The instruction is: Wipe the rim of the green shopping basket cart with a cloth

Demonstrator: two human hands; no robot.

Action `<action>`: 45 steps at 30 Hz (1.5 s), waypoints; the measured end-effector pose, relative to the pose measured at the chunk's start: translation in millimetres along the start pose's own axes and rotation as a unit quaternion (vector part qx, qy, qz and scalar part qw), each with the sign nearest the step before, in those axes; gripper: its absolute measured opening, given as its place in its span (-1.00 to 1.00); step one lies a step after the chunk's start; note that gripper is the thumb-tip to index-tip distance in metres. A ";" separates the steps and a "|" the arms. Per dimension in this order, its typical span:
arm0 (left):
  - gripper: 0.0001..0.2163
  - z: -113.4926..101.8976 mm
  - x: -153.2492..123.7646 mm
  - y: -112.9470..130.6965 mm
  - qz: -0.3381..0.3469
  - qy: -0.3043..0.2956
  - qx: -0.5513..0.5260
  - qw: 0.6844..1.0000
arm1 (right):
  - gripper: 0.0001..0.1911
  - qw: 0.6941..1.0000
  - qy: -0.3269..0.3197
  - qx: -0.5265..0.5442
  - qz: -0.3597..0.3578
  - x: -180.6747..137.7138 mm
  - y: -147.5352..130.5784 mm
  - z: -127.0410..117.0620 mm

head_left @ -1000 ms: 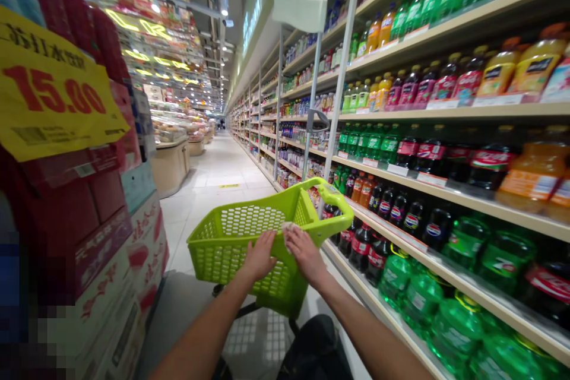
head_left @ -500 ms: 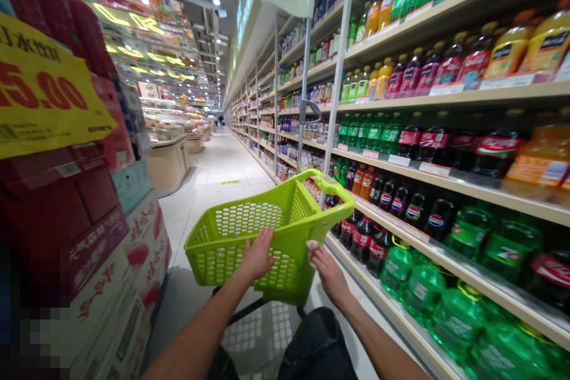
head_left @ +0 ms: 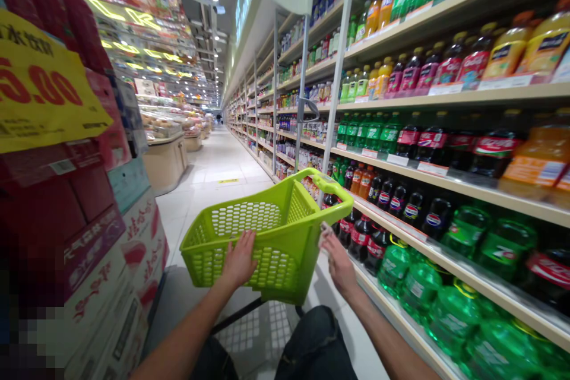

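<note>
A lime-green shopping cart [head_left: 285, 273] with a perforated basket stands before me, its handle end toward the right. My left hand [head_left: 240, 258] holds the basket's near side, fingers over the top rim and thumb against the outer wall. Just below the handle [head_left: 341, 205], my right hand [head_left: 341, 264] pinches a small crumpled whitish cloth or tissue [head_left: 326, 230]. That hand is beside the basket's right end; whether the cloth touches the plastic I cannot tell. The basket looks empty in the part I can see.
Shelves of drink bottles [head_left: 414, 136] line the right side, with large green bottles [head_left: 436, 297] on the bottom level. Stacked boxes [head_left: 107, 285] with a yellow price sign [head_left: 48, 86] stand close on the left. A white tiled aisle [head_left: 209, 160] runs ahead past display counters [head_left: 164, 160].
My left hand has slid left along the basket rim. My right hand has moved up and right with the cloth, toward the handle. The cart has shifted slightly left in view.
</note>
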State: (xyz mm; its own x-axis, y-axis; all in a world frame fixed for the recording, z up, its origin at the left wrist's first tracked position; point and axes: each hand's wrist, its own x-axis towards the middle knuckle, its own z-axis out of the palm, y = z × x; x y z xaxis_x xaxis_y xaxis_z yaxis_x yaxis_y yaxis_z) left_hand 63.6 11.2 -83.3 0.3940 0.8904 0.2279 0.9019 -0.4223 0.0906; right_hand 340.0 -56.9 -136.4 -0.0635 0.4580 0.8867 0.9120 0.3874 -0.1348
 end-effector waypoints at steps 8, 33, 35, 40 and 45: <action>-0.34 5.3 -6.7 0.3 -0.006 -0.007 0.020 1.000 | -0.57 1.000 0.031 -0.002 -0.003 24.5 -1.0 22.5; -0.36 11.8 -34.3 -48.5 -0.065 0.021 0.006 0.998 | -0.61 0.998 0.038 -0.052 0.006 88.0 -23.1 35.9; -0.35 10.8 -36.7 -52.7 -0.048 0.008 -0.009 0.999 | -0.60 0.999 0.004 -0.023 -0.026 78.3 -42.9 59.3; -0.42 7.2 -47.3 -87.2 -0.142 0.043 -0.032 0.988 | -0.61 0.980 -0.081 0.103 -0.147 54.7 -121.0 117.1; -0.40 12.3 -61.5 -136.4 -0.211 0.036 -0.127 0.969 | -0.59 0.984 -0.025 0.154 -0.081 73.2 -169.6 147.8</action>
State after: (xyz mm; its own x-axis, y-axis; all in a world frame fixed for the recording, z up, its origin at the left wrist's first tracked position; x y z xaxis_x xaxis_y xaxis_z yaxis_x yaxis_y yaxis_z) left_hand -81.5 16.1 -121.6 -0.0218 0.9827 0.1838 0.9037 -0.0593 0.4240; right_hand 120.7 29.2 -114.0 -0.2244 0.4061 0.8859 0.7221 0.6797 -0.1286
